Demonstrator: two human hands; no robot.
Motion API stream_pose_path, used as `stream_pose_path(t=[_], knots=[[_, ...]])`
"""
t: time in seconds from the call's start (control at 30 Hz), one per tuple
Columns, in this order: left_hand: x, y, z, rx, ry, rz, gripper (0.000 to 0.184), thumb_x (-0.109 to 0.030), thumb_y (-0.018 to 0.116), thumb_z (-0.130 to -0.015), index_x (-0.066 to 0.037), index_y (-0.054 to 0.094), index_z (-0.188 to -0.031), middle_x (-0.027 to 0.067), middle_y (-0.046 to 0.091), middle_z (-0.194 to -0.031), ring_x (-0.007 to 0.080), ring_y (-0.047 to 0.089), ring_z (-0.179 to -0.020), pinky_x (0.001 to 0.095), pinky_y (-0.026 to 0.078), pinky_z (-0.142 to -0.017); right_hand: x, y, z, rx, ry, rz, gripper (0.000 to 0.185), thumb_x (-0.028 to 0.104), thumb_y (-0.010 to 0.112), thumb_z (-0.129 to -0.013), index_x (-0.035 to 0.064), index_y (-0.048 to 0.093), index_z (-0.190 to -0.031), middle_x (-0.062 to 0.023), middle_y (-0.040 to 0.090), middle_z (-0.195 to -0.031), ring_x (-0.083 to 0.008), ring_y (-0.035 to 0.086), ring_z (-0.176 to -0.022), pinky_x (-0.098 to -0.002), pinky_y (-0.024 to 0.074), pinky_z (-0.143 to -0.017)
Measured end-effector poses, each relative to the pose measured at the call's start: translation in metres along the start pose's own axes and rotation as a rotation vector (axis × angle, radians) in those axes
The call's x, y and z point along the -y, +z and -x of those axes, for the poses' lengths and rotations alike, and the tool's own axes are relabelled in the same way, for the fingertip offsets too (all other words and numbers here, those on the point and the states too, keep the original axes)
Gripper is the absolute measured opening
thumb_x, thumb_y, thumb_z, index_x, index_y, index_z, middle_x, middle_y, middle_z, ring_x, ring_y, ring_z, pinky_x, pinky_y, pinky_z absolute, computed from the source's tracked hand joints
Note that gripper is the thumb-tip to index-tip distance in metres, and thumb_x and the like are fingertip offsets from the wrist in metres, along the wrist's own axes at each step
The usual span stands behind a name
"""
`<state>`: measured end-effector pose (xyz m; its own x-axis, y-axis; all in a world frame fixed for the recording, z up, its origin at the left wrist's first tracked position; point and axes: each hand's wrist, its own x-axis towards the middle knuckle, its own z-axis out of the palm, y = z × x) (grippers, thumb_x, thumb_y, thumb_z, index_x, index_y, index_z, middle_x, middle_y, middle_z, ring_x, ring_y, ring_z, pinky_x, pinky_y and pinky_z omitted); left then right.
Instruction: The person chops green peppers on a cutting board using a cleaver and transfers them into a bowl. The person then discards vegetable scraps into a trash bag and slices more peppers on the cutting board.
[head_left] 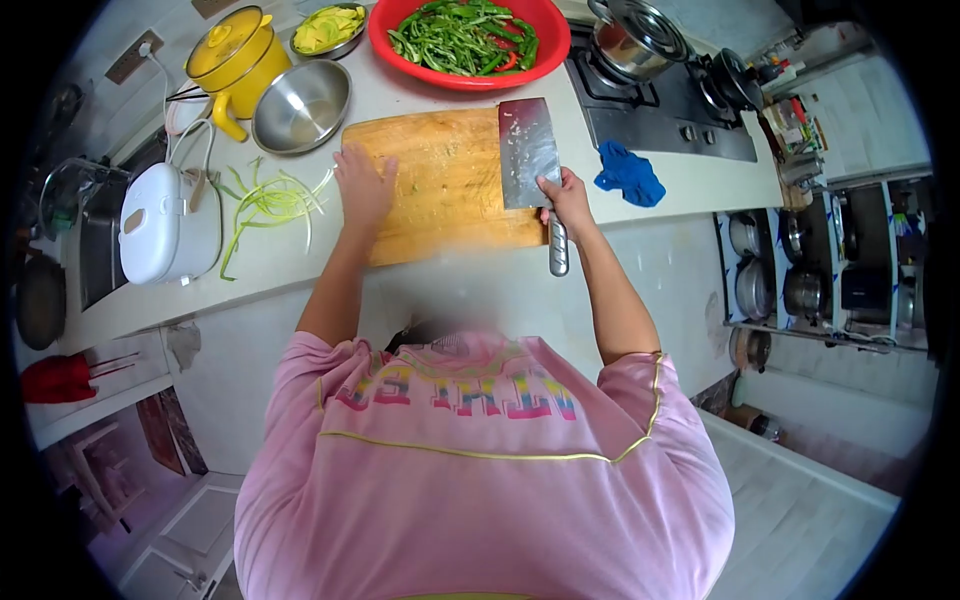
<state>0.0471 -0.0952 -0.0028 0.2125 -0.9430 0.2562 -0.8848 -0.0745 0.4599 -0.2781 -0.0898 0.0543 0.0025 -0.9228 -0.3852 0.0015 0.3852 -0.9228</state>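
Observation:
A wooden cutting board (440,180) with small green bits on it lies on the counter. My left hand (366,185) rests at its left edge, fingers stretched out and holding nothing else. At the board's right side, my right hand (569,203) is closed on a cleaver (528,145) where blade and handle meet. Its wide blade lies over the board's right edge, flecked with bits, and the metal handle points toward my body. Left of my left hand is a loose pile of pale green strips (272,205).
Behind the board stand a red basin (556,62) of sliced green peppers, a steel bowl (300,108) and a yellow pot (245,75). A white appliance (165,222) is at left. On the right are a blue cloth (630,174) and a gas stove (650,125) with pots.

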Motion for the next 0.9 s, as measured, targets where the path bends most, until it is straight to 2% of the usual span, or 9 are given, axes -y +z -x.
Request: stream_pose_path(t=[0.13, 0.23, 0.33, 0.43, 0.53, 0.63, 0.73, 0.83, 0.9], knots=[[-0.025, 0.018, -0.010, 0.005, 0.044, -0.176, 0.079, -0.051, 0.044, -0.090, 0.011, 0.026, -0.136, 0.0325, 0.022, -0.142, 0.0446, 0.017, -0.134, 0.0477, 0.014, -0.110, 0.000, 0.010, -0.007, 0.111, 0.022, 0.029, 0.016, 0.012, 0.060, -0.087, 0.0032, 0.049, -0.095, -0.0055, 0.056, -0.070, -0.0121, 0.047, -0.036, -0.0258, 0.0394, -0.032], [-0.035, 0.027, -0.023, 0.089, 0.108, -0.059, 0.078, -0.051, 0.043, -0.090, 0.010, 0.026, -0.136, 0.0307, 0.022, -0.143, 0.0418, 0.017, -0.136, 0.0473, 0.014, -0.111, 0.001, 0.010, -0.012, 0.169, 0.030, 0.036, 0.016, 0.013, 0.059, -0.088, 0.0025, 0.050, -0.095, -0.0052, 0.056, -0.070, -0.0120, 0.048, -0.037, -0.0254, 0.0401, -0.033], [-0.048, 0.030, -0.029, 0.249, 0.325, 0.128, 0.076, -0.046, 0.046, -0.090, 0.010, 0.025, -0.136, 0.0289, 0.021, -0.144, 0.0398, 0.016, -0.136, 0.0468, 0.013, -0.111, 0.008, 0.005, -0.016, 0.142, 0.056, 0.146, 0.018, 0.015, 0.058, -0.090, 0.0014, 0.051, -0.100, -0.0041, 0.058, -0.069, -0.0100, 0.046, -0.036, -0.0234, 0.0399, -0.034], [-0.047, 0.013, -0.021, 0.117, 0.359, 0.198, 0.073, -0.040, 0.050, -0.090, 0.010, 0.024, -0.137, 0.0274, 0.022, -0.144, 0.0405, 0.016, -0.136, 0.0463, 0.013, -0.111, 0.006, -0.005, -0.031, 0.107, 0.038, 0.253, 0.020, 0.017, 0.057, -0.090, -0.0001, 0.053, -0.098, -0.0053, 0.057, -0.066, -0.0117, 0.047, -0.036, -0.0252, 0.0394, -0.033], [-0.025, -0.012, 0.001, -0.058, 0.163, 0.167, 0.079, -0.039, 0.056, -0.086, 0.010, 0.020, -0.137, 0.0309, 0.018, -0.144, 0.0440, 0.013, -0.135, 0.0475, 0.013, -0.111, 0.005, 0.000, -0.038, 0.075, 0.010, 0.296, 0.021, 0.018, 0.058, -0.089, -0.0009, 0.053, -0.097, -0.0072, 0.056, -0.062, -0.0132, 0.047, -0.035, -0.0275, 0.0385, -0.031], [-0.031, -0.015, 0.044, -0.018, 0.083, -0.006, 0.091, -0.046, 0.059, -0.082, 0.010, 0.014, -0.139, 0.0325, 0.012, -0.144, 0.0452, 0.010, -0.136, 0.0497, 0.013, -0.110, 0.008, 0.007, -0.040, 0.049, -0.002, 0.370, 0.022, 0.018, 0.059, -0.088, -0.0015, 0.053, -0.095, -0.0082, 0.055, -0.060, -0.0142, 0.048, -0.034, -0.0286, 0.0380, -0.031], [-0.051, -0.019, 0.063, 0.091, 0.156, -0.049, 0.112, -0.059, 0.065, -0.070, 0.011, 0.012, -0.139, 0.0373, 0.010, -0.142, 0.0494, 0.008, -0.134, 0.0529, 0.012, -0.109, 0.012, 0.009, -0.033, 0.053, -0.011, 0.382, 0.021, 0.018, 0.059, -0.088, -0.0011, 0.052, -0.094, -0.0081, 0.056, -0.059, -0.0146, 0.048, -0.034, -0.0290, 0.0378, -0.032], [-0.057, -0.010, 0.060, 0.080, 0.154, -0.125, 0.121, -0.067, 0.065, -0.063, 0.011, 0.012, -0.139, 0.0397, 0.009, -0.141, 0.0507, 0.007, -0.134, 0.0550, 0.011, -0.108, 0.008, 0.009, -0.028, 0.075, -0.012, 0.444, 0.021, 0.018, 0.060, -0.088, -0.0011, 0.053, -0.096, -0.0081, 0.057, -0.060, -0.0147, 0.049, -0.035, -0.0288, 0.0383, -0.033], [-0.066, -0.013, 0.056, 0.135, 0.076, -0.139, 0.119, -0.067, 0.064, -0.065, 0.011, 0.012, -0.139, 0.0410, 0.009, -0.140, 0.0511, 0.006, -0.134, 0.0547, 0.010, -0.109, 0.011, 0.013, -0.030, 0.094, -0.010, 0.463, 0.023, 0.018, 0.060, -0.088, -0.0012, 0.054, -0.099, -0.0077, 0.058, -0.060, -0.0143, 0.049, -0.035, -0.0284, 0.0392, -0.034]])
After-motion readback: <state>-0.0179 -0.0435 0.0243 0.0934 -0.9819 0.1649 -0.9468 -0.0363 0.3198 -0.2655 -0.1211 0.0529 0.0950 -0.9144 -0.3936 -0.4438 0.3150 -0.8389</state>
